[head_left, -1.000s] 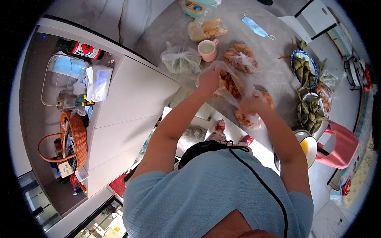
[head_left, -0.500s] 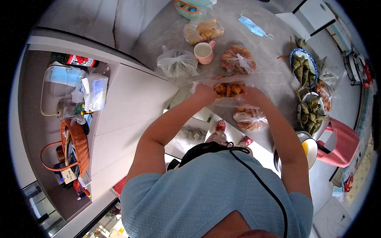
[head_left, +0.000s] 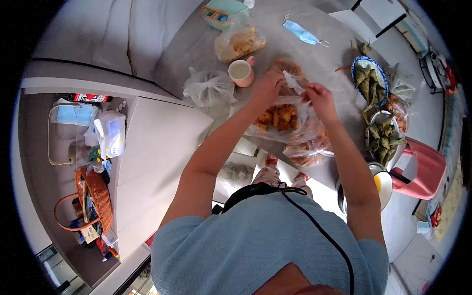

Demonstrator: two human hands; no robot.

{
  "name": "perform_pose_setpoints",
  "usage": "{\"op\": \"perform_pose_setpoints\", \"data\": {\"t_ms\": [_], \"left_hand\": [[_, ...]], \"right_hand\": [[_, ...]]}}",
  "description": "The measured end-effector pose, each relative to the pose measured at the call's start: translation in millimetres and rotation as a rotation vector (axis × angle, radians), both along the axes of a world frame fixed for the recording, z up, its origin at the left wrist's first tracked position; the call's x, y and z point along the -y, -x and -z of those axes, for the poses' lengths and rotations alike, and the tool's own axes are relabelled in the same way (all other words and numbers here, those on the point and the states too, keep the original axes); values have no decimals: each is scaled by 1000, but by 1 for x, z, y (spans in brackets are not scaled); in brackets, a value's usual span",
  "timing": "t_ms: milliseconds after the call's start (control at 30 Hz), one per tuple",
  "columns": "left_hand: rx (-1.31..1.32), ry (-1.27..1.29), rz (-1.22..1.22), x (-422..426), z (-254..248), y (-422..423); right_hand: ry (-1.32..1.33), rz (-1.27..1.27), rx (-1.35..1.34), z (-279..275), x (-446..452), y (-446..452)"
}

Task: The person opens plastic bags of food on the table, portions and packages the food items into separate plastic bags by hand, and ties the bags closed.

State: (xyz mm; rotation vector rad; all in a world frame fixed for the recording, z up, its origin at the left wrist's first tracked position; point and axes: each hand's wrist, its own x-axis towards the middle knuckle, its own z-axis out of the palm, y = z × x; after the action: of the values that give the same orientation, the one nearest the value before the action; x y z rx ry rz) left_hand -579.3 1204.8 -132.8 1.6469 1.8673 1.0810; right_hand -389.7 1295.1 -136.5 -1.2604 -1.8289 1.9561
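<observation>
My left hand [head_left: 267, 89] is closed on the near-left side of a tied clear bag [head_left: 287, 69] of brown food. My right hand [head_left: 320, 100] pinches something at the right of that bag, by its white knotted top. Nearer my body lies an opened clear bag [head_left: 278, 117] with orange-brown pieces showing in it. Another tied bag [head_left: 309, 151] rests at the table's near edge. To the left of my left hand stand a pink mug [head_left: 241, 73] and a tied bag [head_left: 209, 88] with unclear contents.
A bag of yellowish food [head_left: 240, 44], a green box [head_left: 223, 14] and a blue mask [head_left: 301, 32] lie on the grey table [head_left: 196, 42]. Leaf-wrapped bundles fill a blue-rimmed basket [head_left: 369, 81] and a white bowl [head_left: 383, 137] at right. A pink chair [head_left: 424, 169] stands beyond.
Both hands have left the opened bag and moved up to the tied bag beyond it. The opened bag now lies with its food exposed. The view has shifted slightly.
</observation>
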Motion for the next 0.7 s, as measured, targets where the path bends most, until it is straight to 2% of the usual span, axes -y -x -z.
{"op": "perform_pose_setpoints", "data": {"t_ms": [67,100,167,200,267,400,467,600,667,700], "left_hand": [[-197,-99,-81,-18,20,1],[-200,-107,-78,-32,41,5],[-542,-24,-116,-60,83,8],[-547,-30,-116,-64,76,2],[-602,214,-162,-64,52,-13],[-534,277,-72,-72,55,-20],[-411,18,-44,-73,71,-13],[-267,35,-107,-79,23,1],[606,164,-253,-82,-8,-2],[607,166,-247,-84,3,-3]], "right_hand": [[-458,200,24,36,-27,1],[-464,206,21,47,-34,5],[-810,63,154,63,-46,13],[-816,67,149,66,-47,18],[-849,-79,88,69,-46,32],[-858,-56,125,86,-42,48],[-880,10,214,72,-37,46],[-849,-171,325,59,-53,31],[-529,-54,223,49,-65,27],[-529,-49,227,47,-66,24]]}}
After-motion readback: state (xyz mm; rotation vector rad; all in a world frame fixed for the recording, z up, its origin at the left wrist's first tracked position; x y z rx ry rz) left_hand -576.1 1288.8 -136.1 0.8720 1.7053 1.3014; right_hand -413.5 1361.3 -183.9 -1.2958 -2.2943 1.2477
